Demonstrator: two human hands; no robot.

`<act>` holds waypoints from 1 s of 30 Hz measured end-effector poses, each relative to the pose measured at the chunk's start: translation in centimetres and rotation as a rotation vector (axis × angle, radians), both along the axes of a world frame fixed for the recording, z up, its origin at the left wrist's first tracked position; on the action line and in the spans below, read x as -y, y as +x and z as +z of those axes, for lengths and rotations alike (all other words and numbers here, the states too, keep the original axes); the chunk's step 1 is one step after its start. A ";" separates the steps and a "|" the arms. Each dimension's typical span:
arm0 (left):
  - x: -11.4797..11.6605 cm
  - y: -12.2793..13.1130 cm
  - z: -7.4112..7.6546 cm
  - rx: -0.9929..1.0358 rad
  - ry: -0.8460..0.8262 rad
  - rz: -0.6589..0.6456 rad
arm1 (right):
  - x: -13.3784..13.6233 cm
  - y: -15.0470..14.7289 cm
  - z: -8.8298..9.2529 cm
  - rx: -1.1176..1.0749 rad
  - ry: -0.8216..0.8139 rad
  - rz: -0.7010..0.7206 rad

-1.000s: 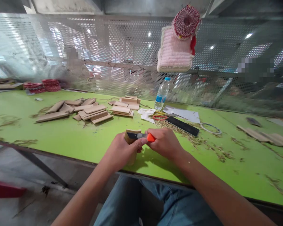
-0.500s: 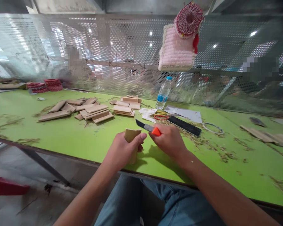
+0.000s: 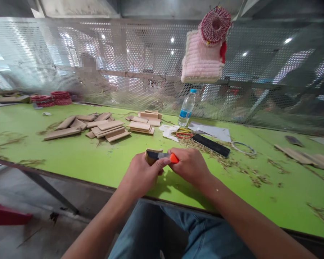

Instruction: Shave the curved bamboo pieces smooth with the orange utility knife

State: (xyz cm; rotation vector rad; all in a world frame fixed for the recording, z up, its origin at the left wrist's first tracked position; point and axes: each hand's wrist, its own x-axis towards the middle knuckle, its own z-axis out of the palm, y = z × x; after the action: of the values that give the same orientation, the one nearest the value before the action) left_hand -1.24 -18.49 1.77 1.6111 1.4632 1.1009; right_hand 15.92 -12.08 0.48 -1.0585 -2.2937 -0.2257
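Note:
My left hand [image 3: 143,172] is closed around a short curved piece of bamboo-like material [image 3: 148,159], held upright near the table's front edge; its lower part is hidden by the fingers. In my right hand [image 3: 190,163] is an orange-handled utility knife [image 3: 174,158]. The dark blade lies across the upper end of the piece, and the left thumb is close against the knife. Similar curved pieces [image 3: 108,128] lie in a loose pile beyond my hands to the left, with a smaller stack [image 3: 140,126] beside them.
A water bottle [image 3: 187,108] stands behind a dark flat bar [image 3: 211,145], scissors-like coloured handles [image 3: 185,134] and scattered shavings [image 3: 240,171]. More flat strips [image 3: 305,156] lie at the right. A perforated screen [image 3: 140,64] borders the green table [image 3: 78,154]; a pink woven piece [image 3: 202,57] hangs there.
The knife has moved left and down, so its blade now lies over the top of the held piece. My right hand has come closer to my left hand, with both grips kept.

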 end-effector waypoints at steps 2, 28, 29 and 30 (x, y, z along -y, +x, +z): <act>0.1 0.2 0.0 0.007 -0.010 0.026 | 0.1 0.0 0.1 -0.010 0.018 -0.028; 0.6 0.8 0.3 -0.081 0.061 0.059 | 0.0 0.5 0.8 -0.010 0.038 -0.040; 0.6 0.9 0.2 -0.083 0.063 0.065 | -0.1 0.6 0.8 -0.037 0.046 -0.069; 0.6 0.9 0.1 -0.074 0.061 0.066 | -0.3 0.7 0.9 -0.069 0.053 -0.102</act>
State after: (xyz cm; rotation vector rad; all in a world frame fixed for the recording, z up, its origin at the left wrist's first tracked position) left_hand -0.33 -19.08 1.92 1.6719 1.5539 1.1435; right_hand 16.65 -11.81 1.37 -1.1396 -2.1635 -0.2844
